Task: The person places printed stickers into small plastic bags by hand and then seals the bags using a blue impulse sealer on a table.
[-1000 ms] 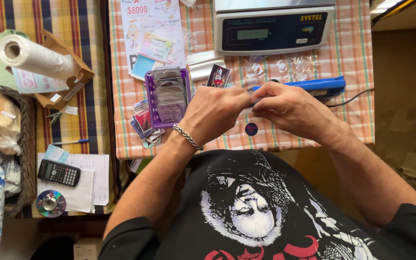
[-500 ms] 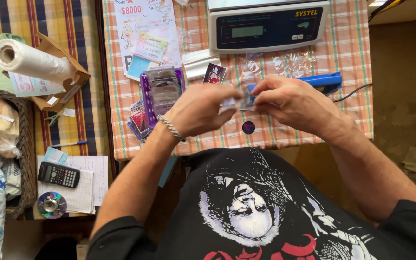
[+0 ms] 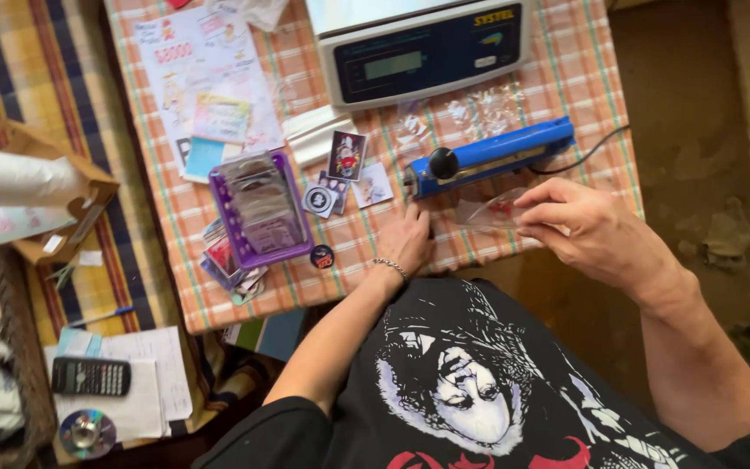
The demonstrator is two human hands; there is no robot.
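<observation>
Seated person at checked tablecloth. Right hand: fingers pinched on small clear plastic bag w/ red item inside, held just in front of blue heat sealer. Left hand: flat on cloth, fingers relaxed, nothing held, near sealer's black knob end; bracelet at wrist. Hands apart. Nearby: purple tray of cards, loose stickers, round badge, digital scale behind sealer. Far left: calculator, disc, paper roll.
</observation>
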